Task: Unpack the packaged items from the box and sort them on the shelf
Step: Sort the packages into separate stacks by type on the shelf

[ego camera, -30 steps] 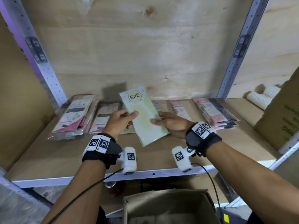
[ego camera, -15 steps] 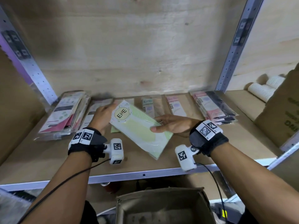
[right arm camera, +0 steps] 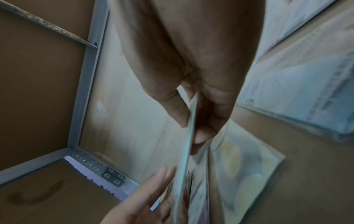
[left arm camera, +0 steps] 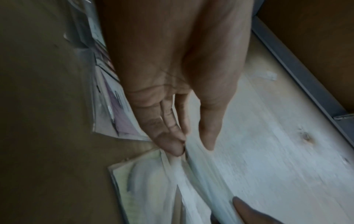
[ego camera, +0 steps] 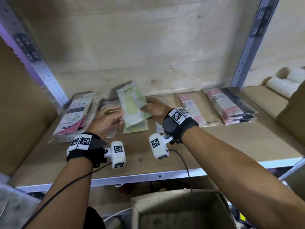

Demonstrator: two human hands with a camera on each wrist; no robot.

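A flat, pale green plastic packet with a round "ENE" label (ego camera: 133, 104) is held tilted above the brown wooden shelf board (ego camera: 206, 142), near the plywood back wall (ego camera: 148, 47). It is pinched along its right edge by the right hand (ego camera: 155, 109) — in the right wrist view the thumb lies on one face and the fingers (right arm camera: 203, 133) on the other, so the grip is closed on the packet. The left hand (ego camera: 105, 121) is seen at the packet's left edge with its fingers stretched out; in the left wrist view the fingertips (left arm camera: 172, 145) touch the packet's edge, but whether it is actually gripped there cannot be told through the blur. Directly beneath the held packet a second pale green packet (ego camera: 137, 128) lies flat on the shelf. To the left a stack of pink and white packets (ego camera: 74, 114) is laid, and to the right a single pink packet (ego camera: 189, 106) and a stack of pink and black packets (ego camera: 231, 106) — each group apart from its neighbour. Below the shelf's front edge the open brown cardboard box (ego camera: 178, 207) is seen, and two white ribbed rolls (ego camera: 283, 83) lie in the next bay to the right.
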